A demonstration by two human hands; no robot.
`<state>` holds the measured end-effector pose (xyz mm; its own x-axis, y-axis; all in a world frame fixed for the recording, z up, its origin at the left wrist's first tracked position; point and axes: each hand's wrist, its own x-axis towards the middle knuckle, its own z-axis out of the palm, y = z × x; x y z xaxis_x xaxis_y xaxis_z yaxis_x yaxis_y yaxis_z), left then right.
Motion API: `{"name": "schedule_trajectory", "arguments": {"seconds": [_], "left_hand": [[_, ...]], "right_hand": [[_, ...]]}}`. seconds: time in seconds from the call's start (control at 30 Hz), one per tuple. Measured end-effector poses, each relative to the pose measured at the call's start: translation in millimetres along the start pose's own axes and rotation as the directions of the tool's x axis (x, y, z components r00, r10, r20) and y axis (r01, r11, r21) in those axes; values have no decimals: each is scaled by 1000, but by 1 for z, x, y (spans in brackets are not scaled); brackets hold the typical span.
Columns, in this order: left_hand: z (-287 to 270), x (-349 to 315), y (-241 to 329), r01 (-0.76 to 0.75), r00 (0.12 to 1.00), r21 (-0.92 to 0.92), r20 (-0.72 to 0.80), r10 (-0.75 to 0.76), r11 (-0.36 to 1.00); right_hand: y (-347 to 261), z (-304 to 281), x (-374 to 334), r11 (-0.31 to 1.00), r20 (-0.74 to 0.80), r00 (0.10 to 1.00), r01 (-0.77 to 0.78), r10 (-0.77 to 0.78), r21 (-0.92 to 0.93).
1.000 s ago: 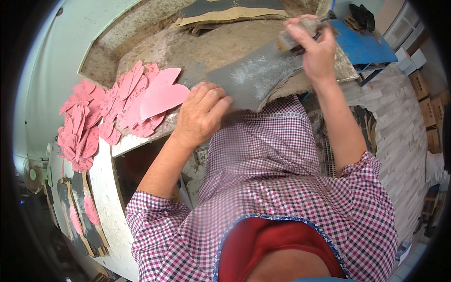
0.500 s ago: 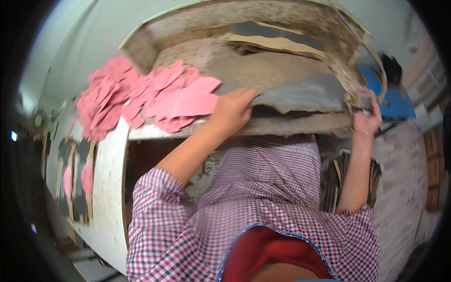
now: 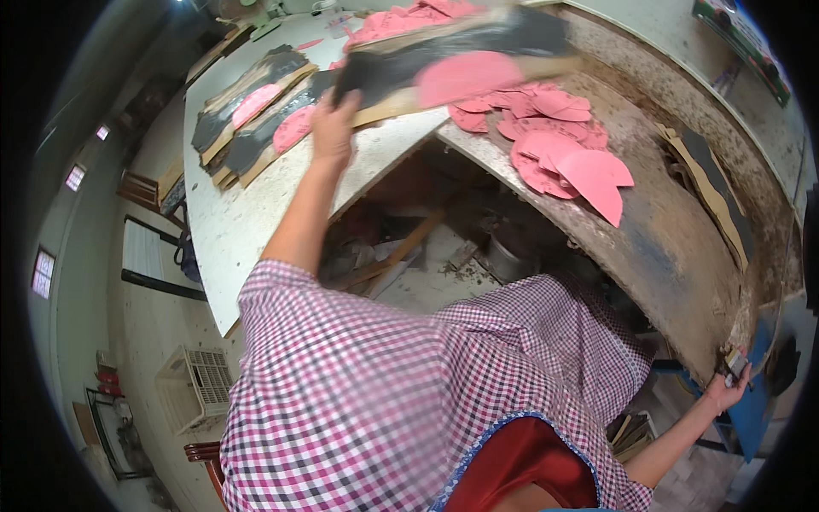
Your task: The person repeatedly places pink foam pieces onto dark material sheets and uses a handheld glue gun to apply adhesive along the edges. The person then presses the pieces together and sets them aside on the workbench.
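My left hand [image 3: 334,132] is closed on the near left end of a long dark grey panel [image 3: 384,70] with a tan edge. Motion blurs the panel, which is over the white table [image 3: 264,226]. A pink half-round piece [image 3: 469,78] lies on its dark face. Similar panels [image 3: 247,162] with pink half-rounds lie beside my left hand. Far to the right, my right hand [image 3: 728,392] is wrapped round a small brush-like tool [image 3: 733,362] with a metallic part; its exact kind is unclear. Loose pink pieces [image 3: 546,128] are heaped between my hands.
A stained brown bench [image 3: 653,230] with a raised back wall runs along the right. Another dark panel with tan edges [image 3: 712,192] lies there. Below the tables stands a metal pot [image 3: 510,253]. A pale plastic crate [image 3: 196,388] sits on the floor at left.
My left hand has moved left from the bench to above the white table, with a dark panel in it. The view has turned left. My right hand still holds the small tool.
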<state>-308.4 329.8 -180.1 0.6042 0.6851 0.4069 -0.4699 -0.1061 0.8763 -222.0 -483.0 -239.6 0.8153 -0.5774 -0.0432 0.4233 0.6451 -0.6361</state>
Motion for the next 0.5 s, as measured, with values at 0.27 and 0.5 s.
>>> {"name": "schedule_trajectory", "arguments": {"seconds": [0.27, 0.5], "left_hand": [[-354, -49, 46, 501, 741, 601, -670, 50, 622], [-112, -5, 35, -227, 760, 973, 200, 619, -36]], "right_hand": [[9, 11, 17, 997, 14, 997, -72, 72, -1], [-42, -82, 71, 998, 218, 976, -6, 18, -56]]}}
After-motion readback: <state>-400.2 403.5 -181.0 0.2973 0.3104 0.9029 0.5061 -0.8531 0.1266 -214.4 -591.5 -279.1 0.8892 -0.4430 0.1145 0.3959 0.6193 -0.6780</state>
